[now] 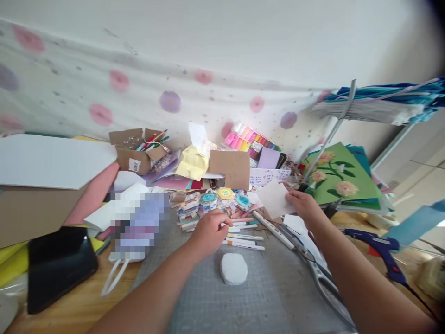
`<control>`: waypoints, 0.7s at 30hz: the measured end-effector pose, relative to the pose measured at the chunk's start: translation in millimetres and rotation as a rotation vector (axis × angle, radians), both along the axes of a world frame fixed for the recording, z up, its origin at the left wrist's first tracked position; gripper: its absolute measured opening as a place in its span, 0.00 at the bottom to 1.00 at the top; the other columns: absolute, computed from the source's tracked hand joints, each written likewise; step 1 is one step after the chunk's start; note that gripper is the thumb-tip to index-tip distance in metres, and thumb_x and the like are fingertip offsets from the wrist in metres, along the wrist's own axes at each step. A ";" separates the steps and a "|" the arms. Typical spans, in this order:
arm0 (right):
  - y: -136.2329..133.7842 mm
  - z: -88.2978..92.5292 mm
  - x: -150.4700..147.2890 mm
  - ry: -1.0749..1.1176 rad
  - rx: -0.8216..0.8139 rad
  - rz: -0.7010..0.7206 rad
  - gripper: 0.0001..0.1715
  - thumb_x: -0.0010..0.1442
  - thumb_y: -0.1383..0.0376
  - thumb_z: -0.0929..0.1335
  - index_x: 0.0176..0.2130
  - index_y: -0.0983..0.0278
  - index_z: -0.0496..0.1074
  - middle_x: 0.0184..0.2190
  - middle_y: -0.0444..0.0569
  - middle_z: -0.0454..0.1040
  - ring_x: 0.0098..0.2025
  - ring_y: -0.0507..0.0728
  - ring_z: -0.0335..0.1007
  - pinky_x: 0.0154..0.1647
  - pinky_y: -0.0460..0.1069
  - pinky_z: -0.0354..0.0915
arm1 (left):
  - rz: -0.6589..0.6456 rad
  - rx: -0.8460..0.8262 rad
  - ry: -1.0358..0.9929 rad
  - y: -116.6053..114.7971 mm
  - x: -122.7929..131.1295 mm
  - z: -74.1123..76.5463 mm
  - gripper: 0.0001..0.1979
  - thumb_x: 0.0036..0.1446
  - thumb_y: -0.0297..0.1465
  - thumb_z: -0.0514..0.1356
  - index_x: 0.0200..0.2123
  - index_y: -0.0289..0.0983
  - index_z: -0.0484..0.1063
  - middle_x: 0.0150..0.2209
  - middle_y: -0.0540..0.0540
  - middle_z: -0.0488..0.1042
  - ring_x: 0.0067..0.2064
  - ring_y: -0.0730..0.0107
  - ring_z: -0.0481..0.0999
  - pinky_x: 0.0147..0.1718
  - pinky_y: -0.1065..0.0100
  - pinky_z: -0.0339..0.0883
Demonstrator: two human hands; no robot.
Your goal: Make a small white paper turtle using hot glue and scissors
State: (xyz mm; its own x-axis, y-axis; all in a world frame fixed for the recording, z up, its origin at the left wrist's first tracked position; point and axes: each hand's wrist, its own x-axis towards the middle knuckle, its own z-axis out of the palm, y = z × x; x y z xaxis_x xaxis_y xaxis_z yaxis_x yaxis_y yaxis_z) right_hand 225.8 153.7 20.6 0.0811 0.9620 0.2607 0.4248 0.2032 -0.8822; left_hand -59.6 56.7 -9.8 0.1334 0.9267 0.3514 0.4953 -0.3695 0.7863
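My left hand (pixel 209 230) is closed, fingers curled over a row of white marker pens (pixel 243 237) at the far edge of the grey cutting mat (pixel 239 297). What it grips, if anything, is hidden. My right hand (pixel 303 204) pinches a pale sheet of paper (pixel 274 198) held up above the pens. A small white foam octagon (pixel 234 268) lies on the mat below my left hand. Several round paper decorations (pixel 212 200) sit in a pile just beyond the pens.
Scissors (pixel 318 269) lie by my right forearm, a blue glue gun (pixel 380 248) to the right. Cardboard boxes (pixel 139 150), coloured paper and a paint set (pixel 250 139) crowd the back. A dark tablet (pixel 57 266) lies left, a green flower card (pixel 339 178) right.
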 end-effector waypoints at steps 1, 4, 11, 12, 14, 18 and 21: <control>-2.6 8.4 -5.0 0.088 0.011 -0.010 0.13 0.45 0.55 0.68 0.23 0.62 0.69 0.15 0.43 0.69 0.17 0.54 0.63 0.18 0.49 0.60 | -0.001 -0.012 -0.025 0.2 -0.3 0.2 0.11 0.48 0.22 0.55 0.26 0.39 0.76 0.30 0.47 0.72 0.36 0.63 0.71 0.39 0.62 0.63; -17.3 31.2 -28.2 0.322 0.037 0.038 0.16 0.42 0.54 0.71 0.24 0.61 0.67 0.18 0.42 0.69 0.18 0.53 0.62 0.20 0.48 0.60 | -0.004 -0.081 -0.126 0.1 -1.5 1.4 0.07 0.52 0.27 0.56 0.30 0.38 0.74 0.31 0.47 0.73 0.33 0.65 0.72 0.35 0.63 0.66; -56.5 12.9 -110.2 0.589 -0.059 0.409 0.18 0.41 0.53 0.74 0.25 0.63 0.69 0.22 0.42 0.71 0.23 0.51 0.63 0.24 0.46 0.59 | -0.262 -0.365 -0.815 -3.3 0.7 5.0 0.23 0.56 0.46 0.56 0.50 0.38 0.69 0.49 0.38 0.75 0.47 0.55 0.75 0.42 0.58 0.71; -58.0 5.4 -117.2 0.610 -0.075 0.430 0.18 0.41 0.53 0.74 0.24 0.63 0.69 0.21 0.41 0.70 0.22 0.50 0.61 0.24 0.45 0.58 | -0.259 -0.373 -0.912 -3.7 2.0 5.1 0.24 0.54 0.45 0.60 0.51 0.39 0.68 0.50 0.39 0.75 0.48 0.54 0.75 0.41 0.58 0.71; -58.6 -7.4 -124.7 0.643 -0.108 0.450 0.18 0.42 0.54 0.75 0.22 0.64 0.68 0.20 0.40 0.68 0.21 0.49 0.59 0.23 0.44 0.55 | -0.160 -0.343 -0.964 -4.3 4.3 5.4 0.27 0.50 0.40 0.64 0.53 0.39 0.67 0.50 0.40 0.75 0.48 0.54 0.75 0.39 0.60 0.72; -57.5 -20.8 -123.8 0.665 -0.150 0.456 0.18 0.45 0.55 0.74 0.23 0.64 0.68 0.18 0.39 0.64 0.20 0.48 0.53 0.21 0.43 0.50 | 0.020 -0.357 -0.884 -3.8 6.0 6.1 0.27 0.51 0.36 0.64 0.55 0.40 0.65 0.49 0.42 0.76 0.45 0.55 0.76 0.31 0.64 0.73; -55.6 -23.1 -119.0 0.671 -0.139 0.411 0.18 0.46 0.54 0.74 0.22 0.64 0.69 0.16 0.38 0.61 0.20 0.48 0.51 0.20 0.44 0.49 | 0.075 -0.393 -0.834 -1.6 5.7 5.9 0.23 0.53 0.35 0.61 0.53 0.43 0.66 0.49 0.43 0.75 0.44 0.55 0.77 0.29 0.62 0.73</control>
